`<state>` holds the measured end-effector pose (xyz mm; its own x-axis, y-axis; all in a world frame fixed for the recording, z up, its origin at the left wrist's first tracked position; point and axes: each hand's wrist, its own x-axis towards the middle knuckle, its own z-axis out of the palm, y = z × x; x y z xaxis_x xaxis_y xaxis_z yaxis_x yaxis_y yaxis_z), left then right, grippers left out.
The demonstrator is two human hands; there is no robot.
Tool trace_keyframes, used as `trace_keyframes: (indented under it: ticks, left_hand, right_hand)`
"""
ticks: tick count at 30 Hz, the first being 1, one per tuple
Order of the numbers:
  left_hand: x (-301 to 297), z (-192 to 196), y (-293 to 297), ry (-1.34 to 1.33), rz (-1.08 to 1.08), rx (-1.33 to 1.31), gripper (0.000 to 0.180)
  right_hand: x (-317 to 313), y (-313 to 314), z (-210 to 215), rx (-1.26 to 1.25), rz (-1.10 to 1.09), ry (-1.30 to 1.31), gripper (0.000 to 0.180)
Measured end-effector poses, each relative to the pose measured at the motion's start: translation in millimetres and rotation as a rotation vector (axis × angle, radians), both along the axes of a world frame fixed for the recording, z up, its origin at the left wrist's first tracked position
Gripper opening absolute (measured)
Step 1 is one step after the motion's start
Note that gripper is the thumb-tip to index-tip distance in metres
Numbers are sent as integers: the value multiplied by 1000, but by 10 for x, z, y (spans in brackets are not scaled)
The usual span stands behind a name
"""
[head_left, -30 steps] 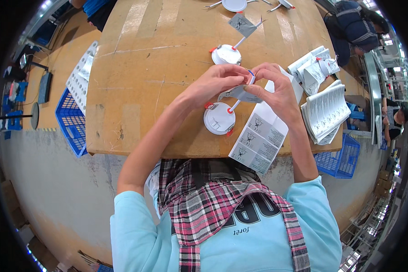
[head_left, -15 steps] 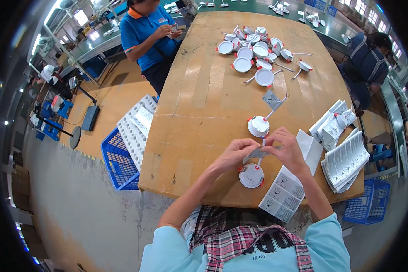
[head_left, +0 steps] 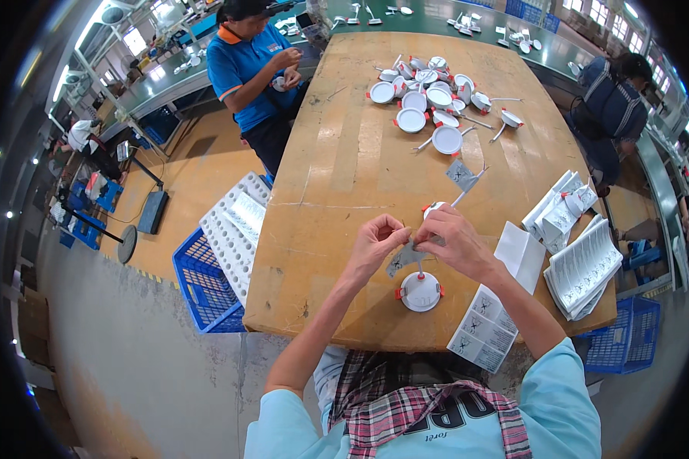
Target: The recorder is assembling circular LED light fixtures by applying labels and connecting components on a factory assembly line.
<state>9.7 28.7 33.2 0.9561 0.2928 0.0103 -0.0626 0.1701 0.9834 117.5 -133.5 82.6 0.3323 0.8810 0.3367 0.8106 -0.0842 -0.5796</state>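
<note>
works at a brown table (head_left: 321, 264); has, clocked from the near downlight (head_left: 421, 294), a heap of downlights (head_left: 436, 96) at twelve o'clock, showing no flags, seemingly pending; a label sheet (head_left: 482, 330) at four. holds left hand (head_left: 377, 241) at eleven, cannot tell whether gripping; right hand (head_left: 453, 239) at one, fingers clamped on a grey flag label (head_left: 398, 262), seemingly midway. has one flagged downlight (head_left: 434, 207) at twelve, apparently done.

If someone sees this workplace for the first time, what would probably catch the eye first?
Probably the heap of white round downlights with red clips, on the far part of the brown table. Next, near the front edge, the left hand and right hand, close together at a grey label above a single downlight. The blue plastic basket at the table's left also stands out.
</note>
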Motion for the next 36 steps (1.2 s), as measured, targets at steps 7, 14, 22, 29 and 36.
trace_keyframes:
  ticks: [7,14,22,29,36]
  left_hand:
    - [-12,-46,-31,-56,3,-9,15]
    - [118,-166,163,-54,-83,105,27]
    - [-303,91,-139,-37,173,54,47]
    - [-458,171,-322,171,50,2,19]
    - [-341,72,-331,115,91,-23,14]
  right_hand:
    - [-319,-121,40,55,-19,-258,11]
    - [-428,-245,342,8,22,176,11]
    - [-145,-264,204,-202,-103,579,15]
    - [-150,-178,238,-264,-52,458,22]
    - [-52,-186,85,-233,-123,547,21]
